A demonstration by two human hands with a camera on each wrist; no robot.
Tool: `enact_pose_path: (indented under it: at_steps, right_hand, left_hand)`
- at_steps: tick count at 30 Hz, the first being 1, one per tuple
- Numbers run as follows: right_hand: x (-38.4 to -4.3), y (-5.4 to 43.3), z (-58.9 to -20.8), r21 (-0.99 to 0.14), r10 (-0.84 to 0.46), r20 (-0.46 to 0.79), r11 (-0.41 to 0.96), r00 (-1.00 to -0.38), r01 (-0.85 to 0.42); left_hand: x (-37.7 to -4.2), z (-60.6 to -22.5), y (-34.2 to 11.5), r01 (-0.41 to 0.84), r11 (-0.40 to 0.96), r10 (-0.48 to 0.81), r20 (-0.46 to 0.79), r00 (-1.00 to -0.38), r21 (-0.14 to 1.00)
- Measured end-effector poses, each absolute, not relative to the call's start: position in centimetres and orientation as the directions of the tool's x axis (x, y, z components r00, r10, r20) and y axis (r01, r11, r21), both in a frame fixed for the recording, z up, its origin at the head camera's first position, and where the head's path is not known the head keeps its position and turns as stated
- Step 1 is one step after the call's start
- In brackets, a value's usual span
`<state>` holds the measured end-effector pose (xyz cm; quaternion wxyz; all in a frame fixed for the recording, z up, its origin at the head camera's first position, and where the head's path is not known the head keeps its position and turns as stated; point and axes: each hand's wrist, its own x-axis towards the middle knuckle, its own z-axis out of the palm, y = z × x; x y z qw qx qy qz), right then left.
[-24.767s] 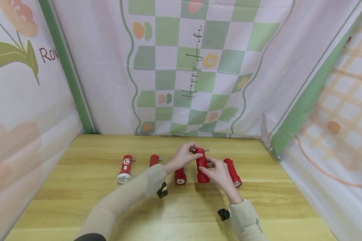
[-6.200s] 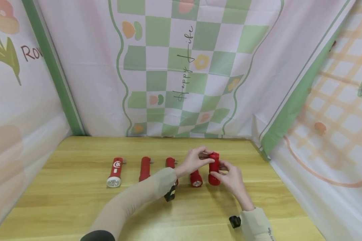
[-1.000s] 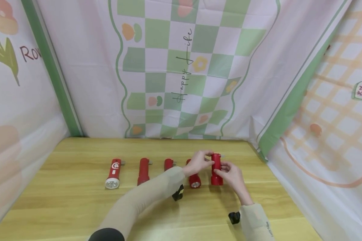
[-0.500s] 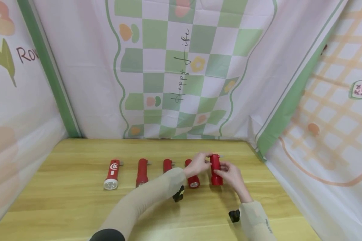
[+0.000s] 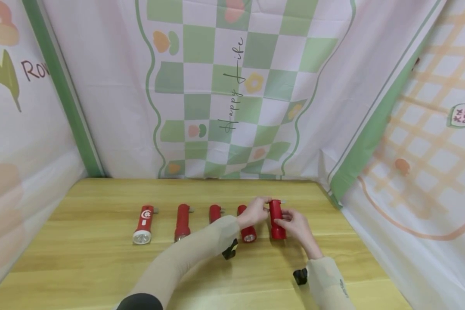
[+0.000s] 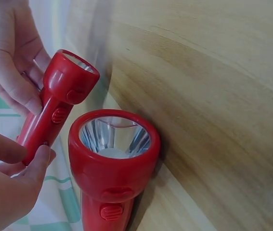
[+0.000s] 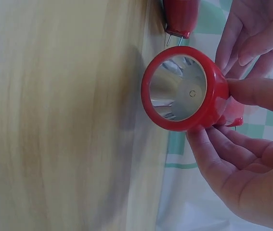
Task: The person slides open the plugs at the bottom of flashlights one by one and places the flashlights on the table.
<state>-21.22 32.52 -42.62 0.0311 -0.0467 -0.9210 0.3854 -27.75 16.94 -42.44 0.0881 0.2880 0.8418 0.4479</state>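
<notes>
My right hand (image 5: 299,226) grips a red flashlight (image 5: 276,217) round its barrel, lens end toward me and tilted over the table. At its tail my left hand (image 5: 254,212) pinches the end between thumb and index finger. Thin metal plug prongs (image 5: 283,201) stick out to the right from that tail. In the left wrist view the held flashlight (image 6: 54,106) shows a ridged switch. The right wrist view looks into its round reflector (image 7: 177,86). Just left of it lies another red flashlight (image 5: 249,232), its tail partly behind my left hand.
Further left on the wooden table (image 5: 100,267) lie a red flashlight (image 5: 215,212) partly under my left sleeve, another red flashlight (image 5: 183,221), and one with a white head (image 5: 142,228). Their prongs stand out to the right. Patterned cloth (image 5: 232,94) hangs behind.
Earlier my hands held the flashlight second from right; now they hold the rightmost. Since about six seconds ago, its prongs have come into view at the tail. In the last second it has barely moved.
</notes>
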Motion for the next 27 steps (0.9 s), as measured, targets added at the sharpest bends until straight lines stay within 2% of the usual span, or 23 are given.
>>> enact_pose_path:
  at_steps: [13,27]
  right_hand:
    - [-21.76,32.87,-43.37,-0.718,0.109,0.014,0.693,-0.994,0.066]
    - [-21.88,32.76,-43.32,-0.726,0.111,-0.002,0.684,-0.994,0.078]
  left_hand:
    - [-27.70,-42.67,17.00,0.423,0.436,0.584,0.107,-0.805,0.794]
    - [-28.10,-43.17,17.75,0.406,0.427,0.566,0.111,-0.817,0.808]
